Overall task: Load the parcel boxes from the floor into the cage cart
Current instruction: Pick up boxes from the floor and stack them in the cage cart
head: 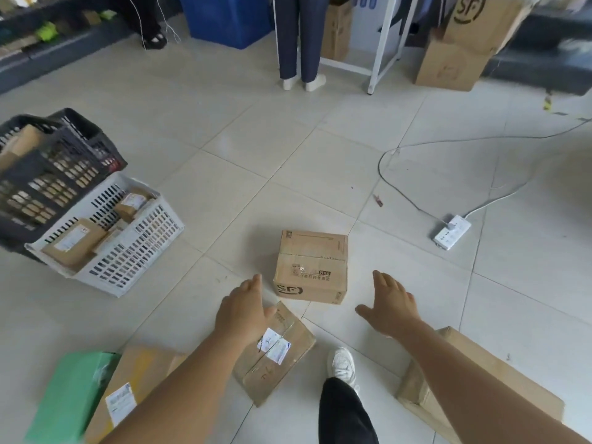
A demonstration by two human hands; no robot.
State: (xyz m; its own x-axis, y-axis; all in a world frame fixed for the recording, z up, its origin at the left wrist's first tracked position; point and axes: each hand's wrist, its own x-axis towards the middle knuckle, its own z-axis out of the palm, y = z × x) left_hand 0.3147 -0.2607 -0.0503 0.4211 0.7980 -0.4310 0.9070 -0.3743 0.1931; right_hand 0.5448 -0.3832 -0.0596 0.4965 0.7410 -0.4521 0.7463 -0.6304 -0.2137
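Both arms are stretched forward and down over the tiled floor (243, 149). The left hand (245, 310) is held wide, fingers straight, nothing gripped; it hovers over the far corner of a flat labelled box (282, 357) lying on the floor. The right hand (389, 304) is likewise spread wide and empty, thumb out to the side, above bare tile. Between the two hands, just beyond the fingertips, a square parcel box (310, 267) with black print on its near face is seen sitting upright on the floor, touched by neither hand. A long carton (477, 373) lies under the right forearm, and at the lower left a green box (70, 398) is set against a brown labelled parcel (134, 379). A white shoe (342, 363) and dark trouser leg are planted between the flat box and the long carton. To the left, a white slotted crate (134, 248) holding small parcels is found beside a black crate (48, 174). A white power strip (452, 231) with its cable is laid on the floor to the right. At the far edge, another person's legs (301, 40) are seen by a white frame (381, 43) and stacked cartons (464, 43).
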